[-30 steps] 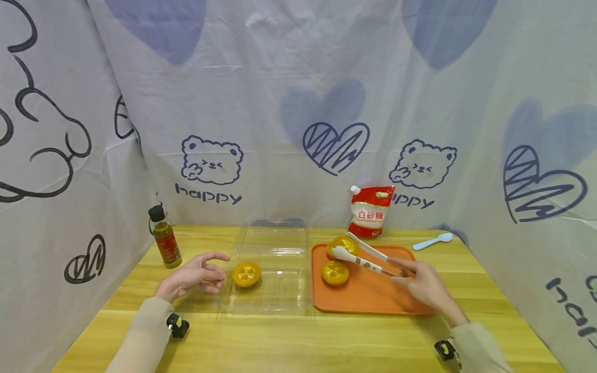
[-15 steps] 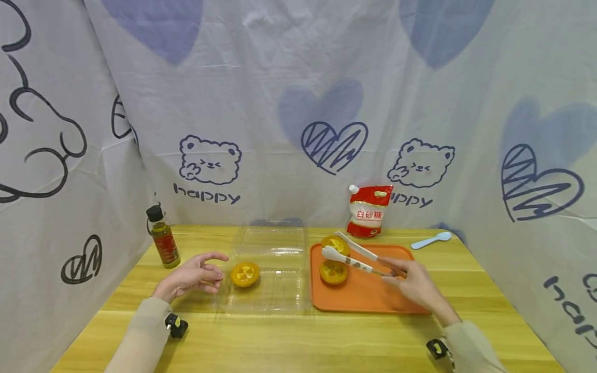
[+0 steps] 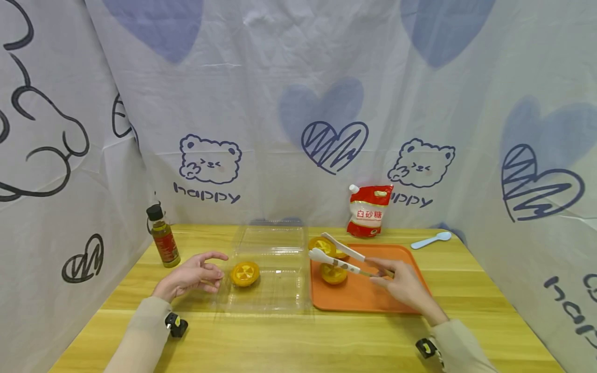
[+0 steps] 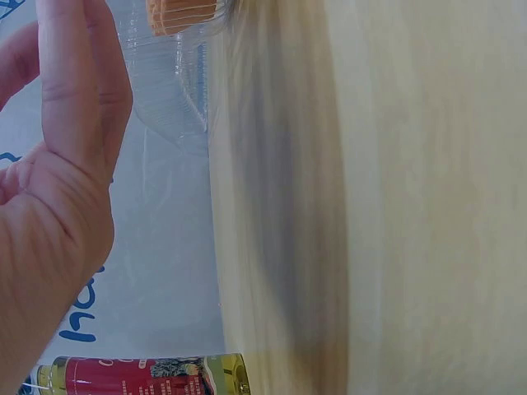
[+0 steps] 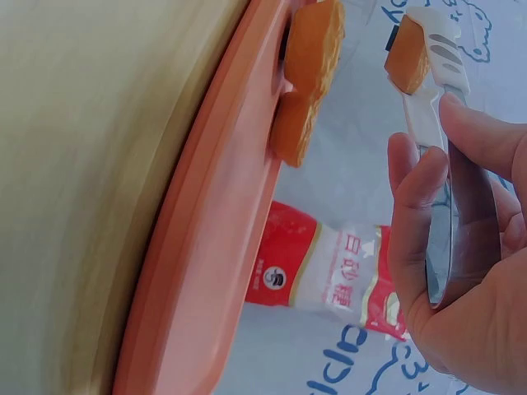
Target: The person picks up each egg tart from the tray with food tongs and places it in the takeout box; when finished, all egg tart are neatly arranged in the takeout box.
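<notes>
My right hand (image 3: 398, 282) grips a pair of tongs (image 3: 350, 267) with white tips and metal arms. Pinched between the tips is an egg tart (image 5: 409, 56), held in the air above the orange tray's (image 3: 373, 300) left edge. Two more egg tarts sit on that tray: one in front (image 3: 333, 274), and one behind it (image 3: 343, 252), partly hidden by the tongs and the held tart. In the clear plastic box (image 3: 284, 298), whose lid lies back, another egg tart (image 3: 244, 273) rests at the left. My left hand (image 3: 198, 274), fingers loosely bent and holding nothing, is beside the box's left side.
An oil bottle (image 3: 164, 237) with a black cap stands at the left back. Behind the tray is a red and white sugar pouch (image 3: 370, 211). A pale blue spoon (image 3: 431, 240) lies at the right back. Printed cloth (image 3: 270, 186) surrounds the wooden table.
My right hand has moved left with the tongs and the egg tart in them, from over the tray towards the plastic box. The left hand has stayed beside the box.
</notes>
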`<state>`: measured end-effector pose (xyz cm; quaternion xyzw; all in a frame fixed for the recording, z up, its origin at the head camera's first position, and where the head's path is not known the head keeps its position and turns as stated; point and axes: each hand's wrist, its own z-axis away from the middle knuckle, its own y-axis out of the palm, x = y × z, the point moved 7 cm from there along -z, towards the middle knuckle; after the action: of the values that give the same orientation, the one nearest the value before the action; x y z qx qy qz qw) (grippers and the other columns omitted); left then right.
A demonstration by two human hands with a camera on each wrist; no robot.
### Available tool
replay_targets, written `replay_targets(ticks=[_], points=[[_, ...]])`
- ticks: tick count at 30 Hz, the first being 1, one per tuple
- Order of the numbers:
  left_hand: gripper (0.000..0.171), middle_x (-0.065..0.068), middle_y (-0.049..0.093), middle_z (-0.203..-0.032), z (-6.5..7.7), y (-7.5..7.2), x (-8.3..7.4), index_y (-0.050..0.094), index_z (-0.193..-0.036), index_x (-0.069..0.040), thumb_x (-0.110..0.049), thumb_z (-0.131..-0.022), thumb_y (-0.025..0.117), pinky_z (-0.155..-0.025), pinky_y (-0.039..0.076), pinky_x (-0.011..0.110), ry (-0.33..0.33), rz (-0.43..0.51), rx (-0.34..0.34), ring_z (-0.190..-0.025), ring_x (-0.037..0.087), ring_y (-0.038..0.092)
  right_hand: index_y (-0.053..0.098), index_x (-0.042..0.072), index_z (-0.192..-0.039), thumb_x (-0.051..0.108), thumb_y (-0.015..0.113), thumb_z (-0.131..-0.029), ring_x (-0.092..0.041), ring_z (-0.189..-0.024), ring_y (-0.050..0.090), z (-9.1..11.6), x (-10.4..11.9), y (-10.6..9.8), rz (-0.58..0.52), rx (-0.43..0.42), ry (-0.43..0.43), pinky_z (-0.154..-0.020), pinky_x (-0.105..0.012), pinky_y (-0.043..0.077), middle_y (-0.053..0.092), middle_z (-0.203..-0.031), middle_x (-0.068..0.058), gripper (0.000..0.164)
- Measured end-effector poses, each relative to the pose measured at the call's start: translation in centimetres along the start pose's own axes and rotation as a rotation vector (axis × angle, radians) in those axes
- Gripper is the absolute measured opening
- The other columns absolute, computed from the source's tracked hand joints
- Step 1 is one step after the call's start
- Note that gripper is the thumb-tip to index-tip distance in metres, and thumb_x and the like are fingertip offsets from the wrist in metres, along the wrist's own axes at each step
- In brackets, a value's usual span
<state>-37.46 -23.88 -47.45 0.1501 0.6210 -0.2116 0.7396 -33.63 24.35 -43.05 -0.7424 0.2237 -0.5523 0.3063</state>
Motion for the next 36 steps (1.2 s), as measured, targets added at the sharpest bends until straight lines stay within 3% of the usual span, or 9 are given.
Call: replay_targets(ticks=[5,10,19,26,31,36], points=[[0.059,0.015,0.068,-0.098,0.1,0.1,-0.1,0.026,-0.145,0.001,-0.003,-0.096,0.058,-0.074,0.062,0.037,0.001,-0.006,0.004,-0.075,0.018,0.067,0.066,0.02,-0.128,0.013,0.075,-0.085,-0.013,-0.082,0.061,-0.2,0.6,0.5,0.012,0.01,-0.005,-0.077,-0.033,0.045,0.073,-0.095,0.002,0.045],[0.059,0.016,0.068,-0.097,0.1,0.2,-0.3,0.026,-0.145,0.001,-0.002,-0.096,0.058,-0.073,0.062,0.037,-0.009,-0.002,-0.002,-0.074,0.018,0.067,0.066,0.021,-0.128,0.013,0.075,-0.085,-0.013,-0.081,0.061,-0.3,1.2,1.1,0.021,0.027,-0.029,-0.078,-0.033,0.048,0.072,-0.092,0.003,0.045],[0.062,0.018,0.067,-0.097,0.0,0.2,-0.3,0.024,-0.147,0.002,-0.003,-0.096,0.059,-0.072,0.062,0.037,-0.016,-0.019,-0.009,-0.073,0.018,0.066,0.066,0.024,-0.129,0.016,0.076,-0.086,-0.012,-0.084,0.063,-0.4,2.5,2.1,0.028,0.069,-0.038,-0.078,-0.032,0.049,0.073,-0.106,0.0,0.045],[0.06,0.018,0.067,-0.097,-0.1,0.2,-0.1,0.027,-0.146,0.0,-0.004,-0.096,0.06,-0.071,0.062,0.037,-0.011,-0.01,-0.013,-0.073,0.019,0.067,0.067,0.022,-0.127,0.014,0.076,-0.084,-0.014,-0.079,0.058,-0.5,3.6,3.2,0.024,0.103,-0.079,-0.064,-0.025,0.044,0.073,-0.097,0.003,0.044],[0.063,0.018,0.067,-0.097,0.0,0.2,-0.2,0.025,-0.147,0.001,-0.004,-0.095,0.06,-0.072,0.062,0.036,-0.014,-0.003,-0.015,-0.073,0.019,0.067,0.067,0.023,-0.127,0.016,0.077,-0.084,-0.013,-0.081,0.057,-0.8,4.3,4.1,0.041,0.128,-0.111,-0.072,-0.029,0.046,0.072,-0.093,0.007,0.045],[0.065,0.018,0.067,-0.097,0.1,0.2,-0.1,0.023,-0.147,0.002,-0.005,-0.095,0.061,-0.072,0.062,0.036,-0.015,-0.006,-0.016,-0.073,0.018,0.067,0.067,0.022,-0.127,0.015,0.076,-0.085,-0.011,-0.081,0.059,-0.9,5.4,5.1,0.018,0.183,-0.144,-0.074,-0.031,0.049,0.073,-0.104,0.002,0.044]])
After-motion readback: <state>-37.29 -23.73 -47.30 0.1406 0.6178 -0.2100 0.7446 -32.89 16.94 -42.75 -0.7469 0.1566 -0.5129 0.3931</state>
